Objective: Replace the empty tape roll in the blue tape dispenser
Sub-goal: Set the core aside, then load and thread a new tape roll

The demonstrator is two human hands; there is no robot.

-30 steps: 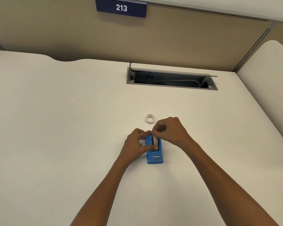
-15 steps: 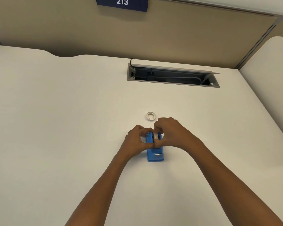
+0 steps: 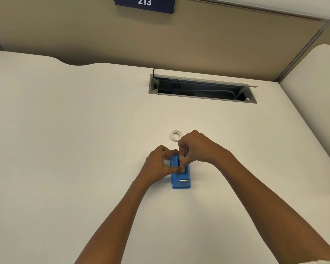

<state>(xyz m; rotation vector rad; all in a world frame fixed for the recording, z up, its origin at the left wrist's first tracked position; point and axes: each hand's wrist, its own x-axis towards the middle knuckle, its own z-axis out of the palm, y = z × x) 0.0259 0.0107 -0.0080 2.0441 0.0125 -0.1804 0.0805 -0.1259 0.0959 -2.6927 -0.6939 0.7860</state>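
Blue tape dispenser (image 3: 180,178) stands on the pale surface (image 3: 65,149), near centre, cutter end toward the person; a small metal strip shows on its near top face. No brand or label legible on the dispenser.

Left hand (image 3: 161,162) is curled against the dispenser's left side, thumb and fingers closed around the body, bracing it. Right hand (image 3: 195,147) is closed from above and right, fingertips pinching a pale tape roll (image 3: 182,161) that sits edge-up in the dispenser's far half. Whether the roll is fully seated cannot be told; the fingers cover most of it.

A small white ring, the empty core (image 3: 176,135), lies flat on the surface just beyond the right hand, apart from the dispenser.

At the back of the surface, a rectangular cable tray (image 3: 202,88) sits open, cables inside. On the tan partition (image 3: 217,44) above, a dark blue sign (image 3: 144,3) reads "213" in white.
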